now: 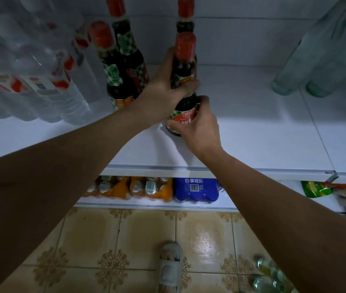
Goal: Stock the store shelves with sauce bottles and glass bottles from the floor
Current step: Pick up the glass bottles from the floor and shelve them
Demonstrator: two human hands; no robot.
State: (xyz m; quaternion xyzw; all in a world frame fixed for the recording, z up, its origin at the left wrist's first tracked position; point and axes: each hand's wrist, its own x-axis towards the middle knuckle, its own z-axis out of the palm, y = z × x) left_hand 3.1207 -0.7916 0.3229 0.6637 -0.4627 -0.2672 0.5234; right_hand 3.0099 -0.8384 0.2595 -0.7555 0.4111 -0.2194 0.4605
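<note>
Sauce bottle (182, 96) stands upright at frame centre on white shelf (252, 132), long axis vertical. My left hand (165, 81) grips its neck, right hand (197, 125) wraps its label lower down. I judge next move: release, bottle staying upright. Other sauce bottles (119, 66) just left, one behind; glass bottles (315, 60) upper right.

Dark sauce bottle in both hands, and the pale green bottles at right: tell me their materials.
Dark sauce bottle with red cap: looks like glossy glass or hard plastic, cannot tell which; glossy printed label, cap seemingly shrink-wrapped plastic. Pale green bottles: likely glass, translucent. Left hand and right hand grip the sauce bottle.
</note>
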